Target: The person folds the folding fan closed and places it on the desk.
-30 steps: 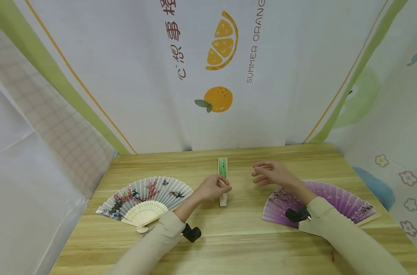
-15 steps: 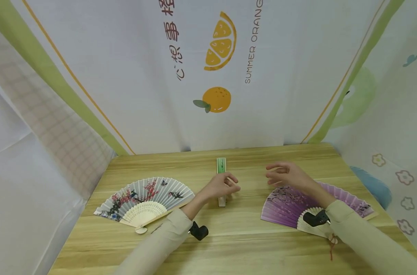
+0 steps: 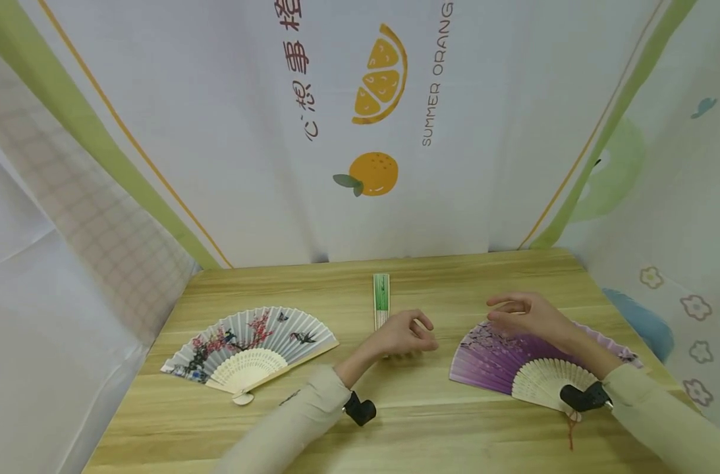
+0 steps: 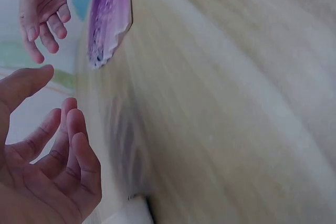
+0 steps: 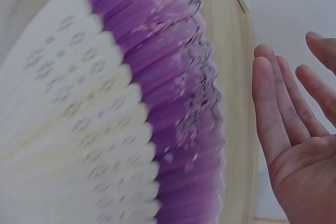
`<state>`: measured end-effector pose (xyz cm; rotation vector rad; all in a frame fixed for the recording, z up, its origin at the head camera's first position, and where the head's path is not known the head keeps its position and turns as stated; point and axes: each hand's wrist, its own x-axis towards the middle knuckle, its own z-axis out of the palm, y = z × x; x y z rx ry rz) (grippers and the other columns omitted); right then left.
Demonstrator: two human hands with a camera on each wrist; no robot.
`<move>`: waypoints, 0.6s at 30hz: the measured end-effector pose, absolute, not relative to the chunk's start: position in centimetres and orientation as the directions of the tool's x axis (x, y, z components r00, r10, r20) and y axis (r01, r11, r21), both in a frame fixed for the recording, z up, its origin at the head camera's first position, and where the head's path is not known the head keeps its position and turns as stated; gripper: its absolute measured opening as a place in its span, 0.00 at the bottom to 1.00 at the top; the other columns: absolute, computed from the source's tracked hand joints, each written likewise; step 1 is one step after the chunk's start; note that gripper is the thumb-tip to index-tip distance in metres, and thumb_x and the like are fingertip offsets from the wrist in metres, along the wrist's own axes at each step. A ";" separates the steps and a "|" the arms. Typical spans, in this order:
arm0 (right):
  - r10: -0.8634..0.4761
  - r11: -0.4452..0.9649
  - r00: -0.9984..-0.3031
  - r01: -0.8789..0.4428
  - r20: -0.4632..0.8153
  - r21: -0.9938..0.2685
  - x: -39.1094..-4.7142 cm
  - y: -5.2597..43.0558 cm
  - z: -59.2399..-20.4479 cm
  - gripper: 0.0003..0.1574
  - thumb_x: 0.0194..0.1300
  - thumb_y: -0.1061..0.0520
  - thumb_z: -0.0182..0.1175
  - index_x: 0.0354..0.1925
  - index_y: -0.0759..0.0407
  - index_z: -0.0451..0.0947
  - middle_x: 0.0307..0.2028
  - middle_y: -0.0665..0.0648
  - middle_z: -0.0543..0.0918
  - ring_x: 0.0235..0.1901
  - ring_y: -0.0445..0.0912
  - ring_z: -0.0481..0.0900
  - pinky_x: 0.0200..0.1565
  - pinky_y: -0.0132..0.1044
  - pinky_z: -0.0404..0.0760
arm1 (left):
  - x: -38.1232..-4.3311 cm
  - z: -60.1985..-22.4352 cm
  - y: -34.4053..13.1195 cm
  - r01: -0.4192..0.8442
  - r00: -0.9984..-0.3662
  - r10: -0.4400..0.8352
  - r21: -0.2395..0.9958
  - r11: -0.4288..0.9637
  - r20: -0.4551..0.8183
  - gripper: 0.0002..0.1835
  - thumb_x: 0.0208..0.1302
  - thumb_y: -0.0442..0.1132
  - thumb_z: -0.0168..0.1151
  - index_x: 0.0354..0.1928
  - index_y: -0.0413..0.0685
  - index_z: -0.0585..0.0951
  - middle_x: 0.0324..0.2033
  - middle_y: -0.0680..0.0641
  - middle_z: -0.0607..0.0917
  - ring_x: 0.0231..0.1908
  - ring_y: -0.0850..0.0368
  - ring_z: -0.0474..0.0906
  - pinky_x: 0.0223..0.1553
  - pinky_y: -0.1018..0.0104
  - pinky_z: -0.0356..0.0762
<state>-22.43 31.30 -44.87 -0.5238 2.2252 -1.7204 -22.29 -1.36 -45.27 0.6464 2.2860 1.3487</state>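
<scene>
Holding nothing, the relaxed left hand (image 3: 403, 334) partly hides the folded green fan (image 3: 381, 295), lower centre; the right hand (image 3: 530, 316), likewise empty, overlaps the purple fan (image 3: 508, 364), lower right. Both fans are presumably light, their pleats (image 5: 173, 85) fragile, and best gripped by the stiffer ribs (image 5: 94, 108).

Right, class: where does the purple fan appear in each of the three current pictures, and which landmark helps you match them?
Head: the purple fan is in the lower right, partly hidden behind the right hand.
Left wrist: upper left, cut off by the top edge.
Right wrist: large, across the left and centre, cut off at the left edge.
Shared landmark: the right hand, visible in all three.
</scene>
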 end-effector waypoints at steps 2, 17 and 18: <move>-0.449 0.222 -0.893 -0.118 0.006 -0.968 -21.9 31.9 -44.9 0.26 0.74 0.64 0.61 0.63 0.77 0.69 0.51 0.80 0.79 0.45 0.64 0.85 0.43 0.53 0.84 | -22.0 -45.5 -1.0 0.179 -0.799 0.588 0.885 0.430 -0.124 0.18 0.60 0.37 0.75 0.49 0.40 0.80 0.30 0.53 0.85 0.27 0.56 0.82 0.25 0.68 0.74; -0.448 0.197 -0.894 -0.083 -0.015 -0.977 -18.6 35.7 -45.8 0.27 0.79 0.65 0.52 0.66 0.82 0.60 0.54 0.77 0.79 0.47 0.61 0.84 0.45 0.53 0.82 | -19.8 -46.0 0.7 0.297 -0.753 0.646 0.812 0.503 -0.125 0.18 0.51 0.33 0.81 0.41 0.41 0.81 0.24 0.57 0.83 0.24 0.68 0.76 0.28 0.74 0.72; -0.448 0.197 -0.894 -0.086 -0.011 -0.977 -18.4 35.9 -45.8 0.27 0.79 0.65 0.52 0.66 0.82 0.60 0.54 0.77 0.79 0.47 0.61 0.84 0.45 0.53 0.83 | -19.7 -46.0 0.7 0.301 -0.750 0.650 0.811 0.502 -0.124 0.18 0.51 0.32 0.81 0.41 0.41 0.82 0.24 0.56 0.83 0.24 0.68 0.76 0.28 0.74 0.72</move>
